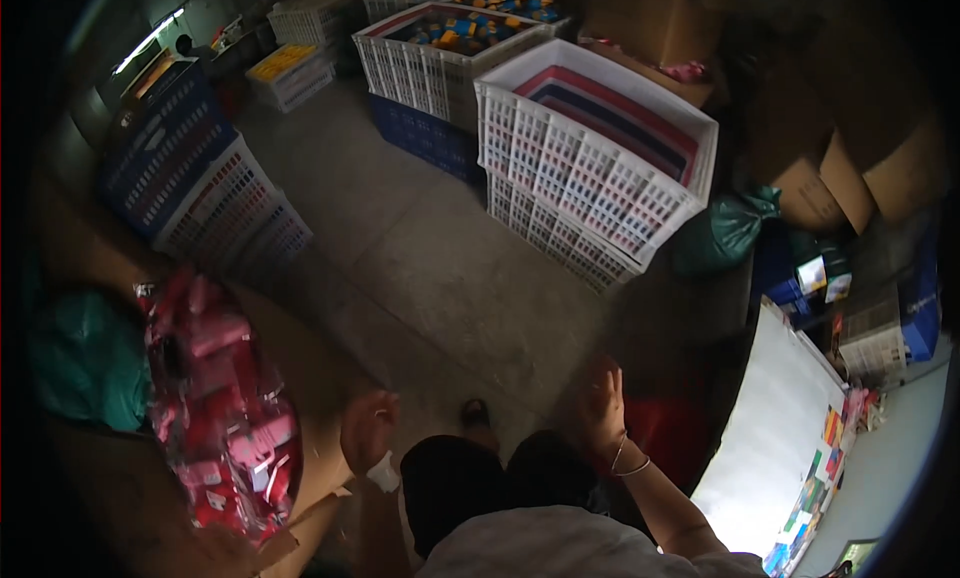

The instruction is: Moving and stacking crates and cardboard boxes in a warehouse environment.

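Observation:
My right hand point(604, 410) is raised in front of my right leg, fingers spread upward and nothing in it. A thin bracelet point(632, 460) circles that wrist. My left hand point(368, 433) is beside the edge of an open cardboard box point(318, 458); its fingers are dark and smeared, so I cannot make out their pose. Something small and white point(382, 473) shows at the left wrist. On the box, to the left of that hand, a clear plastic bag point(225, 408) bulges with pink and red pieces. I cannot tell whether the left hand touches the box.
Stacked white crates point(590, 163) stand ahead, with another white crate point(425, 73) of blue and orange pieces behind. Blue and white crates point(170, 143) stack up at left. Green sacks point(90, 363) lie on both sides. A brightly lit white tabletop point(775, 418) is at right.

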